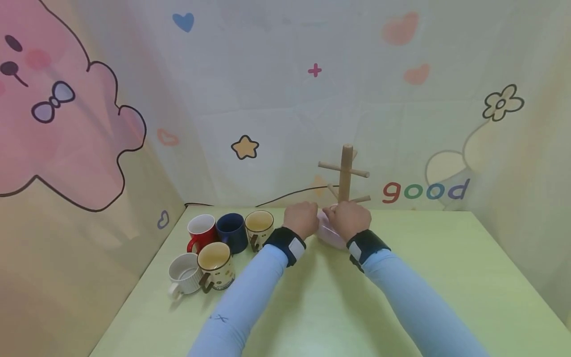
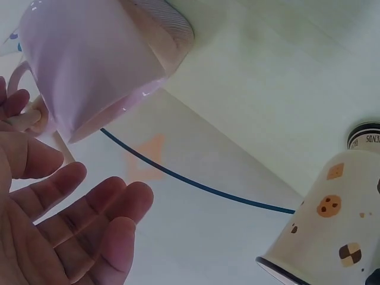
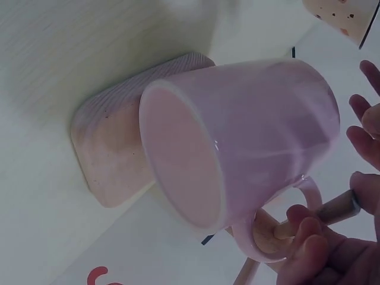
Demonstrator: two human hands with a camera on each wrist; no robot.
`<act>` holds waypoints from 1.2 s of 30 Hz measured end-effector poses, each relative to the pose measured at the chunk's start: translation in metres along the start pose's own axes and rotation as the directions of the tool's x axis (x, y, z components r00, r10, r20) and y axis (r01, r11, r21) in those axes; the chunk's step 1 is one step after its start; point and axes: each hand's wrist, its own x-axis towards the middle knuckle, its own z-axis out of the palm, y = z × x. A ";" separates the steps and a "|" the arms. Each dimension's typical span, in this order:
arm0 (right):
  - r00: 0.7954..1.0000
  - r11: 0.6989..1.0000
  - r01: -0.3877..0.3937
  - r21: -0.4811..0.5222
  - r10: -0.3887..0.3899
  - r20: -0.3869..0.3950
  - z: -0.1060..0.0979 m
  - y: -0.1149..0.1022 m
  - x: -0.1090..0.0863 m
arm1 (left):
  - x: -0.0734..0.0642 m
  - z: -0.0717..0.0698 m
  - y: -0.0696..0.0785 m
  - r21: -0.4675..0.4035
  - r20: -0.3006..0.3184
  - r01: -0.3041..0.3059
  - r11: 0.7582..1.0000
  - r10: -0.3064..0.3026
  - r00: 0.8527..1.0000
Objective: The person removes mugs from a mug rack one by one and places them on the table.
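Observation:
A lilac mug (image 3: 267, 113) hangs tilted by its handle on a peg of a wooden mug tree (image 1: 345, 173), its mouth facing sideways. Close around that peg curl the fingers of my right hand (image 1: 352, 218), right at the mug's handle (image 3: 309, 193); in the right wrist view the peg (image 3: 338, 208) runs between thumb and fingers. My left hand (image 1: 302, 219) hovers just left of the mug. In the left wrist view its fingers (image 2: 107, 214) are loosely bent with nothing between them. The tree's wooden base (image 3: 113, 154) lies under the mug.
On the table's left stand a red mug (image 1: 201, 230), a navy mug (image 1: 234, 233), a white ribbed cup (image 1: 185, 275) and two cream patterned mugs, one behind (image 1: 259, 225) and one in front (image 1: 218, 267). A printed cloth backdrop (image 1: 276, 59) rises behind the table.

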 end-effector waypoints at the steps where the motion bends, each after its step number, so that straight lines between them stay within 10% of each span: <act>1: 1.000 1.000 0.001 -0.001 -0.001 -0.002 0.001 0.000 0.000 | 0.000 0.000 0.000 0.000 0.000 0.001 1.000 -0.001 1.000; 36: 0.990 0.997 0.069 0.042 -0.074 0.120 -0.005 0.037 -0.001 | 0.002 0.002 -0.004 -0.007 -0.039 0.040 0.999 -0.040 0.998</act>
